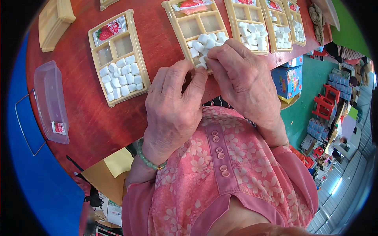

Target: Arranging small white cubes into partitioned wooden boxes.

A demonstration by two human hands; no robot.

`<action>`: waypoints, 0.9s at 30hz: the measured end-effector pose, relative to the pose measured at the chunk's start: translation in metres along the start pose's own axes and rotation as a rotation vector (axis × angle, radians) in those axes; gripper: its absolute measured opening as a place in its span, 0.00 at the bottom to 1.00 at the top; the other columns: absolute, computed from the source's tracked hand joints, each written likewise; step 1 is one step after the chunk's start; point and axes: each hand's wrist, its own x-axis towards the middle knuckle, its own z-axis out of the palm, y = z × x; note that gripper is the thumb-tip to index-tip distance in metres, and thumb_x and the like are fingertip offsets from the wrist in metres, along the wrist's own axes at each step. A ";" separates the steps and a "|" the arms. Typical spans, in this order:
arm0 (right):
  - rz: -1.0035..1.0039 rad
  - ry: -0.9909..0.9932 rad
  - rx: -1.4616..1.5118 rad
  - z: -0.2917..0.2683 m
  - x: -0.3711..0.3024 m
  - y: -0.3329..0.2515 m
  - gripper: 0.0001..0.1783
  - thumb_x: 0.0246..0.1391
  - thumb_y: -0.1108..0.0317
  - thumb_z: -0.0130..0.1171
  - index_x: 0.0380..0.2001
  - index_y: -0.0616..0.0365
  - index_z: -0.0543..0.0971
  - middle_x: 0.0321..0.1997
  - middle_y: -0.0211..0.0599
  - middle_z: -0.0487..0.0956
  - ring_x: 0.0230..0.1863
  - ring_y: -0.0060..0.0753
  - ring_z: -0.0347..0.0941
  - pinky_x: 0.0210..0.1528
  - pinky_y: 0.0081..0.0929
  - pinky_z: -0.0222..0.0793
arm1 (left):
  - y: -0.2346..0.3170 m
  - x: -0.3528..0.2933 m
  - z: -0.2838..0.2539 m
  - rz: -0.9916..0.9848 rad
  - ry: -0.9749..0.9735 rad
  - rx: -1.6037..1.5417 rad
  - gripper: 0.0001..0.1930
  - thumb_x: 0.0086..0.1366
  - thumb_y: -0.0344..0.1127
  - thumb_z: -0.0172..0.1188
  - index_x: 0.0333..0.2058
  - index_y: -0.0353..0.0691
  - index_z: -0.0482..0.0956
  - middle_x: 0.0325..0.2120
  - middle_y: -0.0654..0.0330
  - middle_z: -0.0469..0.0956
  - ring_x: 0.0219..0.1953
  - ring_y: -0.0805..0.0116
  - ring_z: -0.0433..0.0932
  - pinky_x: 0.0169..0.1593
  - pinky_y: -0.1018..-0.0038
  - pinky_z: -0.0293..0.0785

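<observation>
A red bench (104, 129) is spreading beneath everything, with a blue carton (289, 80) standing beyond its near right edge. A clear plastic tub (51, 94) is lying near the left edge. Beige divided trays are lining the bench: the middle tray (191, 28) is sitting under the fingertips, a left tray (123, 46) is lying apart, three right trays (240, 13) are standing close together. The left hand (171, 100) is bending at the middle tray's near edge, thumb tip beside a white piece; whether it is grasping it, I cannot tell. The right hand (246, 78) is bunching its fingers over the near right corner, blocking it from view and hiding anything gripped. Strawberry-printed packets (108, 31) are lying in far compartments, one more in the tub; small white pieces (203, 38) are crowding the near ones
</observation>
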 end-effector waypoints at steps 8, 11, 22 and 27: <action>0.019 0.067 0.126 0.005 0.001 -0.002 0.05 0.54 0.78 0.63 0.34 0.63 0.78 0.31 0.41 0.77 0.31 0.46 0.77 0.31 0.36 0.71 | -0.004 -0.002 0.002 0.068 -0.007 0.017 0.13 0.53 0.21 0.63 0.39 0.30 0.82 0.41 0.53 0.73 0.34 0.61 0.74 0.36 0.67 0.76; 0.052 -0.010 0.125 0.000 -0.001 -0.003 0.06 0.55 0.77 0.63 0.36 0.62 0.78 0.31 0.42 0.77 0.31 0.47 0.77 0.32 0.37 0.72 | -0.004 -0.002 0.003 0.075 0.003 0.001 0.14 0.52 0.21 0.63 0.40 0.30 0.82 0.41 0.52 0.73 0.34 0.60 0.74 0.37 0.67 0.76; 0.039 0.001 0.008 0.001 0.002 -0.002 0.05 0.55 0.77 0.62 0.35 0.62 0.77 0.31 0.43 0.77 0.32 0.49 0.78 0.32 0.39 0.73 | -0.004 -0.001 0.003 0.069 -0.001 0.003 0.15 0.51 0.21 0.62 0.40 0.30 0.83 0.40 0.53 0.73 0.34 0.60 0.74 0.37 0.66 0.75; 0.012 0.003 0.110 0.000 0.004 -0.004 0.04 0.54 0.77 0.63 0.34 0.63 0.78 0.30 0.43 0.78 0.32 0.50 0.78 0.33 0.38 0.73 | -0.005 -0.002 0.003 0.084 0.013 0.002 0.15 0.50 0.22 0.62 0.40 0.31 0.83 0.40 0.53 0.73 0.34 0.60 0.74 0.37 0.66 0.75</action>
